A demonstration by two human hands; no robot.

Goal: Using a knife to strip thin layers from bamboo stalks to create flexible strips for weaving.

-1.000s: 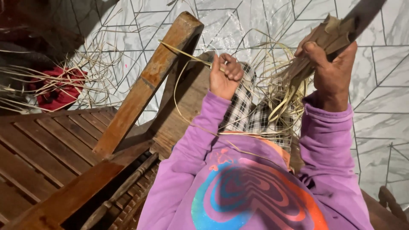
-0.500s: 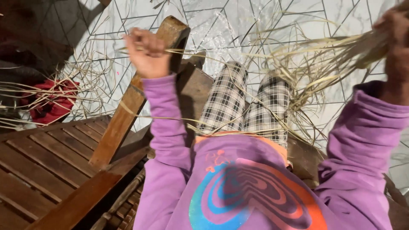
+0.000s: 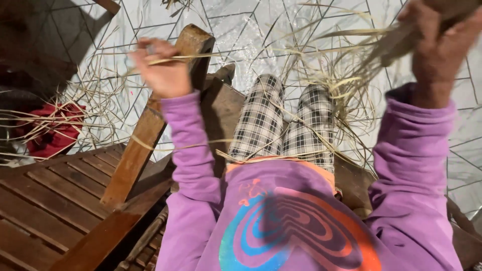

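While both hands are raised, the left hand (image 3: 161, 70) is closed on a thin pale straw strand (image 3: 221, 52) that runs across toward the right hand (image 3: 437, 47), which grips a bundle of dry tan straw fibres (image 3: 366, 55). Just beside the left hand stands a slanted brown wooden post (image 3: 150, 125); below it lies a dark slatted wooden table (image 3: 45, 200). Loose fibres hang over checked trouser legs (image 3: 281, 120) between the hands. Motion blur smears the left fingers, and the frame cuts off the right hand's top.
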